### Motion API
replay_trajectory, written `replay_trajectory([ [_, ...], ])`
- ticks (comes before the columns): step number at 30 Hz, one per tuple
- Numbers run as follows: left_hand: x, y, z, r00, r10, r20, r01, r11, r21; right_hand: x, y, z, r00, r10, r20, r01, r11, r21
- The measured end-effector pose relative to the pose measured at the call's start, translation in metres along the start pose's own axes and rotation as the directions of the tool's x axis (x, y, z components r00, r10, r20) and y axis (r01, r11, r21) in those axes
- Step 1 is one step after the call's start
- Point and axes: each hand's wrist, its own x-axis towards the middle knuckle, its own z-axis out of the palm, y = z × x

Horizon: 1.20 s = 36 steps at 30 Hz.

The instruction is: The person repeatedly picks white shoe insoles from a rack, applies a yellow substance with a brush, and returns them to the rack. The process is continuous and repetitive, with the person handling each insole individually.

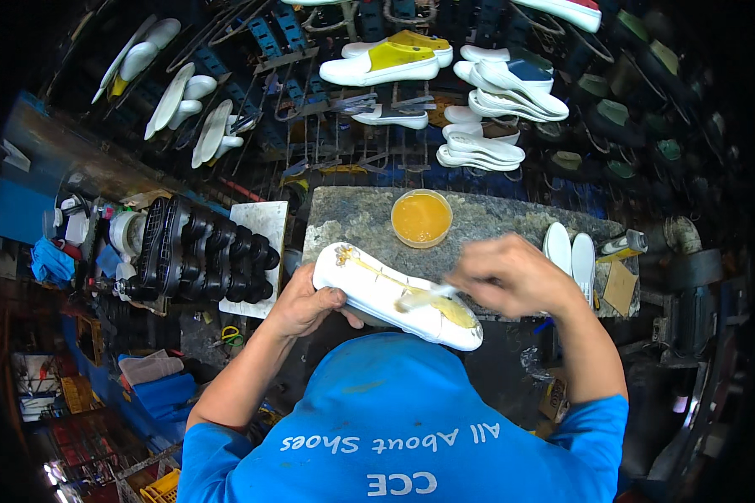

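My left hand (300,303) is wrapped round one end of a white shoe (356,289), its thumb on the near side. The shoe lies bottom up and tilted, above the near edge of the stone-like bench. Yellowish glue streaks its underside, thickest toward the right end. In my right hand (512,272), slightly blurred, is a brush (426,297) with a pale handle. Its bristles touch the middle of the shoe's underside. Just beyond stands a round bowl (393,225) of orange-yellow glue (423,216). My right fingers partly hide the brush handle.
On the bench (344,205), a pair of white soles (582,264) rests at the right. Black moulded shoe parts (205,256) are stacked on the left beside a white board (264,220). A rack beyond holds several shoes (386,65) and white soles (482,151). Yellow-green-handled scissors (231,335) lie lower left.
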Motion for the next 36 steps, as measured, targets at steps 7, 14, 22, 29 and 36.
replay_trajectory([
  [7, 0.006, -0.034, -0.104, 0.928, 0.089, -0.362, -0.148, 0.979, -0.139, -0.055, 0.066, 0.07, 0.67, 0.681, -0.296, -0.182, 0.537, 0.824],
  [14, 0.113, -0.025, -0.282, 0.643, 0.207, -0.737, -0.321, 0.947, -0.014, 0.026, 0.091, 0.179, 0.232, 0.959, -0.165, -0.302, 0.232, 0.924],
  [22, 0.31, -0.001, -0.459, 0.642, 0.307, -0.702, -0.458, 0.888, -0.031, 0.019, 0.082, 0.243, 0.078, 0.989, -0.124, -0.376, 0.144, 0.915],
  [29, 0.357, -0.013, -0.575, 0.538, 0.293, -0.79, -0.218, 0.954, 0.206, -0.014, 0.078, 0.302, 0.018, 0.995, -0.096, -0.277, 0.097, 0.956],
  [36, 0.363, -0.013, -0.583, 0.325, 0.583, -0.744, 0.248, 0.707, 0.662, -0.022, 0.079, 0.312, 0.016, 0.998, -0.058, -0.264, 0.06, 0.963],
])
